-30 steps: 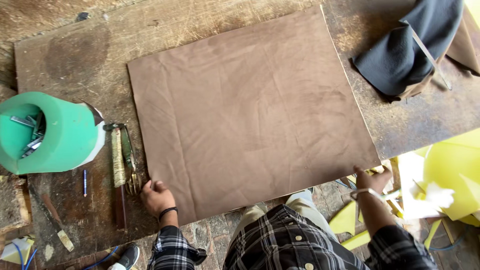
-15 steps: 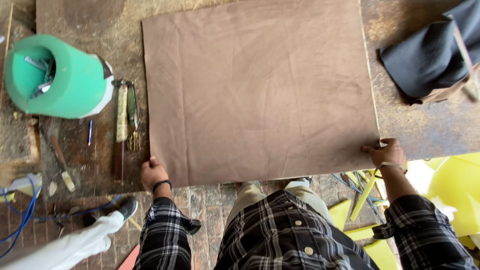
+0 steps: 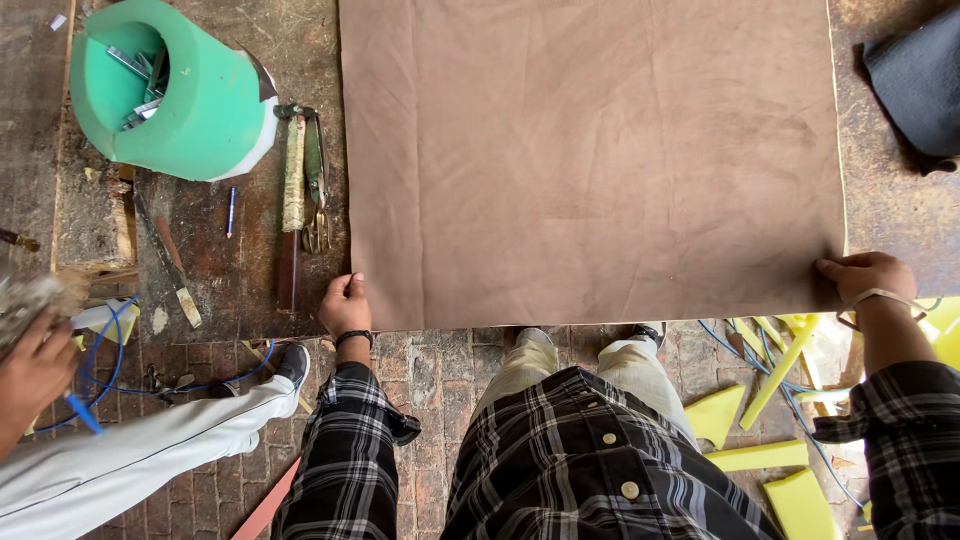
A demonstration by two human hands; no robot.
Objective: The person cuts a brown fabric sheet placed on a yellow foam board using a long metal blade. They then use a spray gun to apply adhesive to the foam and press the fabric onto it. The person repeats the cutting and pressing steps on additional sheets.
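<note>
A large brown fabric sheet point(image 3: 590, 150) lies flat on a worn wooden worktable point(image 3: 210, 260). My left hand point(image 3: 345, 305) grips the sheet's near left corner at the table edge. At the near right corner, my right hand point(image 3: 868, 278) pinches the sheet, with a band around the wrist. Both of my arms wear plaid sleeves.
A green foam tub point(image 3: 175, 95) holding metal pieces stands at the table's left, with scissors and a wrapped-handle tool point(image 3: 300, 180) beside it. Dark cloth point(image 3: 920, 85) lies at the far right. Another person's hand point(image 3: 35, 360) and leg point(image 3: 130, 460) are at left. Yellow foam scraps point(image 3: 770, 440) litter the brick floor.
The view has shifted closer and to the right. Both hands stay on the sheet's near corners; the sheet now sits squarer to the table edge.
</note>
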